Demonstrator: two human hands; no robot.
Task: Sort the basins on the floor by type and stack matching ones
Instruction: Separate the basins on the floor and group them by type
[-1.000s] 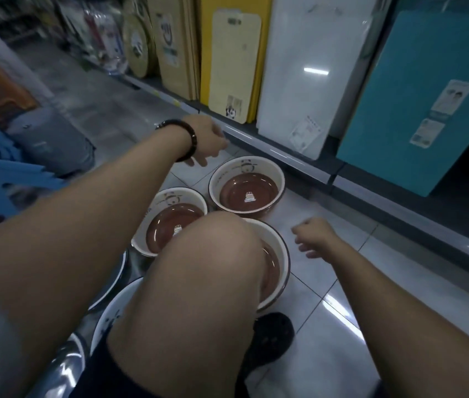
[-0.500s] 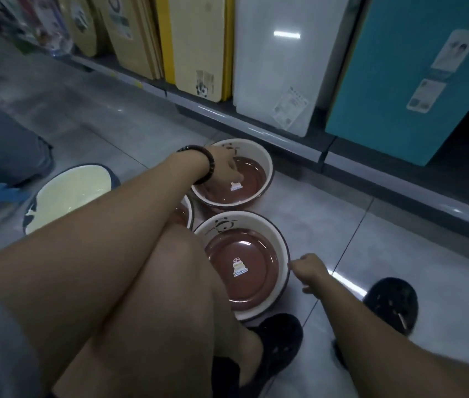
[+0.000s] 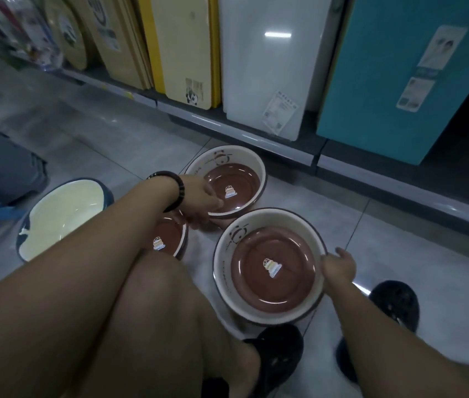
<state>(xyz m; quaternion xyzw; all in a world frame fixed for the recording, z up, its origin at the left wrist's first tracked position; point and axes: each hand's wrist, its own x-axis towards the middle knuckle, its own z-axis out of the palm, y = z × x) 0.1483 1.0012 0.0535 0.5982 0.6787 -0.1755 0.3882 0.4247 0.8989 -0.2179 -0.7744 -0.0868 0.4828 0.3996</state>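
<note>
We find left hand (image 3: 198,200) pinching far basin (image 3: 252,165) at its near rim; right hand (image 3: 338,266) curls its fingers over near basin (image 3: 223,262) at the right rim.

**CLEARANCE AND OBSTRUCTIONS AT FLOOR LEVEL**

Three brown-bottomed basins crowded the middle of the floor (image 3: 399,239). The far basin (image 3: 236,168) stood just beside the shelf base (image 3: 285,150). The near basin (image 3: 270,282) sat just beside it, and a third basin (image 3: 170,239) was partly covered by the raised knee (image 3: 155,311), which blocked the near side. A cream basin (image 3: 61,219) stood apart at the left. Open tile lay to the right of the near basin, as far as the black shoe (image 3: 394,303).
</note>
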